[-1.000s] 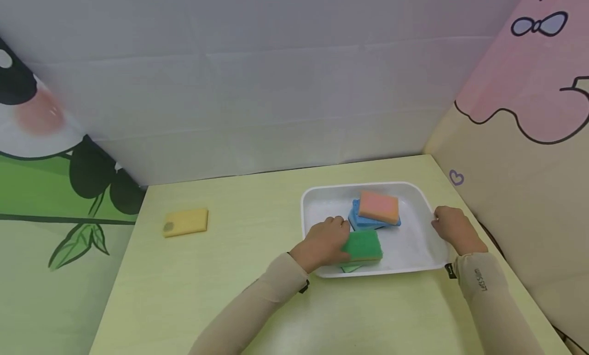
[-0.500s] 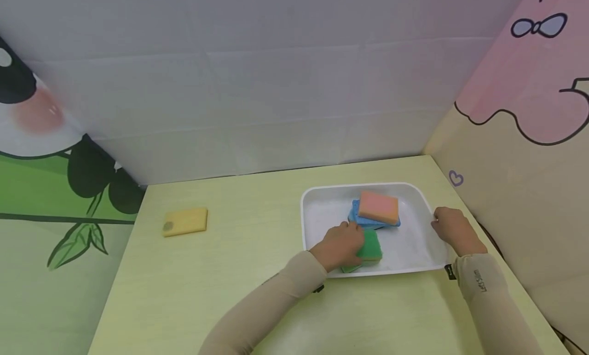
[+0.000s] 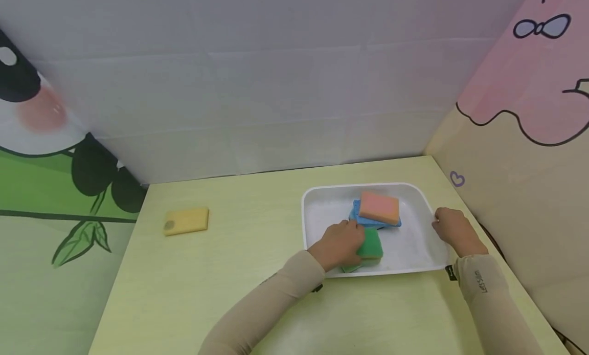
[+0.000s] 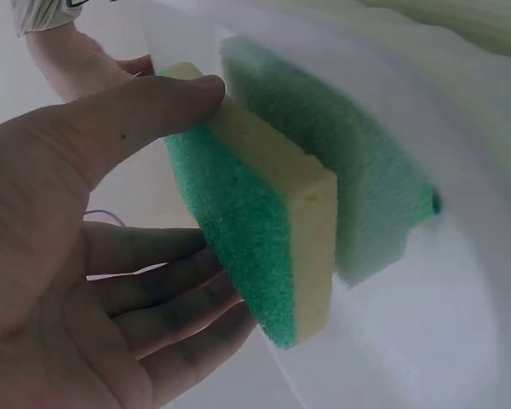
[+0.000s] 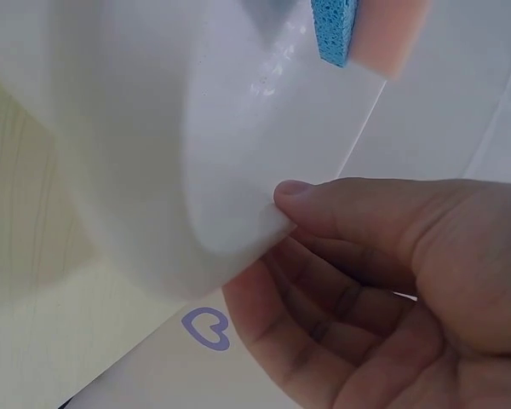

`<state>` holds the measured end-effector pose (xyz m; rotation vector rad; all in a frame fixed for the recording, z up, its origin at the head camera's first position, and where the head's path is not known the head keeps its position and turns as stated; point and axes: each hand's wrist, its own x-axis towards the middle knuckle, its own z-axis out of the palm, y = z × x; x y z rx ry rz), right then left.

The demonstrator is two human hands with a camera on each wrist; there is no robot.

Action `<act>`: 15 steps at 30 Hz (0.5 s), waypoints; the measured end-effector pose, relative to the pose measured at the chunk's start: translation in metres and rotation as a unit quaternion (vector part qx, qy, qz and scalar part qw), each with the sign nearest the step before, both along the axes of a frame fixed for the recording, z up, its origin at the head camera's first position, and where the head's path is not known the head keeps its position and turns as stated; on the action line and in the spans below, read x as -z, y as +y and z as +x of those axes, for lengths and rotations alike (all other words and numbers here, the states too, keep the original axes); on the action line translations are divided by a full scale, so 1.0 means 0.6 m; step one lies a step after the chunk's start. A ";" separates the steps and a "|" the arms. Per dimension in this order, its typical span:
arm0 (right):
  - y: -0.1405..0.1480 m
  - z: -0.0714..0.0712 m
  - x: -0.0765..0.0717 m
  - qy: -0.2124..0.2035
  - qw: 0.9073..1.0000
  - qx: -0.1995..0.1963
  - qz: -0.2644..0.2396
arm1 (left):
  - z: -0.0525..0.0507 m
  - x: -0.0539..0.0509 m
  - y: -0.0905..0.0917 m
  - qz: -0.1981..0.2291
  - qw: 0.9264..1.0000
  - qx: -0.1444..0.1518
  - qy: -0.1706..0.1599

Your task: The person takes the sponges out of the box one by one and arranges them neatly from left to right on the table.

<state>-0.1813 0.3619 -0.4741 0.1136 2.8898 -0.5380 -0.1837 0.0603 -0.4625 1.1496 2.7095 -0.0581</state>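
Observation:
My left hand [image 3: 338, 244] grips a green scouring sponge [image 3: 370, 244] in the front left part of a white tray [image 3: 416, 252]. In the left wrist view, the thumb lies on one edge of the sponge [image 4: 238, 204], and the fingers are at the opposite edge. Its scouring side is dark green and its foam pale yellow. Under it lies a pale green sponge [image 4: 375, 179]. With thumb and fingers, my right hand [image 3: 453, 227] pinches the tray's right rim [image 5: 213, 256]. Behind the green sponge, a pink-and-orange sponge [image 3: 379, 206] rests on blue sponges [image 3: 361, 221].
On the left of the pale yellow table [image 3: 248, 232] lies a yellow sponge [image 3: 186, 221] with a dark spot at one corner. A grey-white wall [image 3: 276, 89] stands behind the table, with decorated panels at both sides.
My left hand has moved right, farther over the green sponge, and now grips it. The right hand stays on the tray rim, and the tray keeps its place.

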 end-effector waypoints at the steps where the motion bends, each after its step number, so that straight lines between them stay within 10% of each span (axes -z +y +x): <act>1: 0.000 0.000 0.001 -0.001 1.000 0.002 0.000 | 0.000 -0.005 -0.002 0.005 1.000 0.001 0.001; 15: 0.001 -0.002 0.004 -0.001 1.000 -0.005 0.006 | -0.007 -0.063 -0.055 0.033 0.998 0.039 0.024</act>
